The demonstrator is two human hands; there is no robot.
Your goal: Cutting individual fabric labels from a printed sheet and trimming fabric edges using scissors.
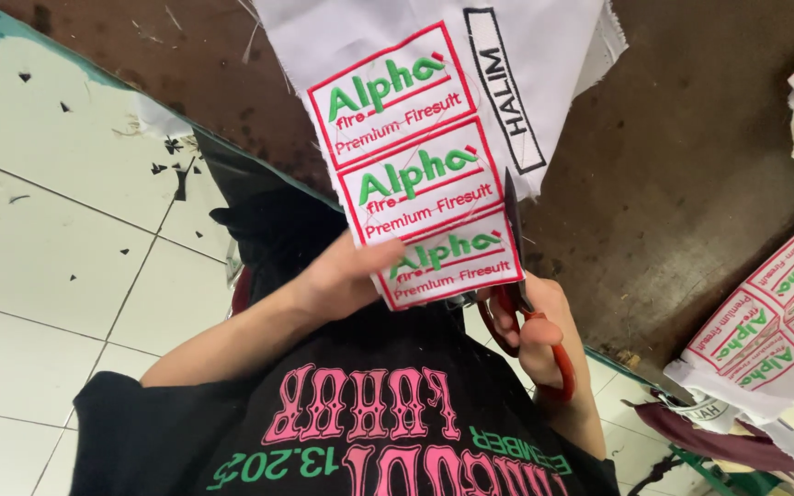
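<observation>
Head view: scissors (518, 276) point up along patch strip (420, 170).

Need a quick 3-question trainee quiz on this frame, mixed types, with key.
1. True or false: the left hand grips the white fabric strip at its lowest embroidered patch.
2. What does the right hand hold? A) red-handled scissors B) a black marker C) a tape measure
3. Fill in: the scissor blade lies along the ___ edge of the row of red-bordered patches, as seen in the picture.

Key: 1 true; 2 A; 3 right.
</observation>
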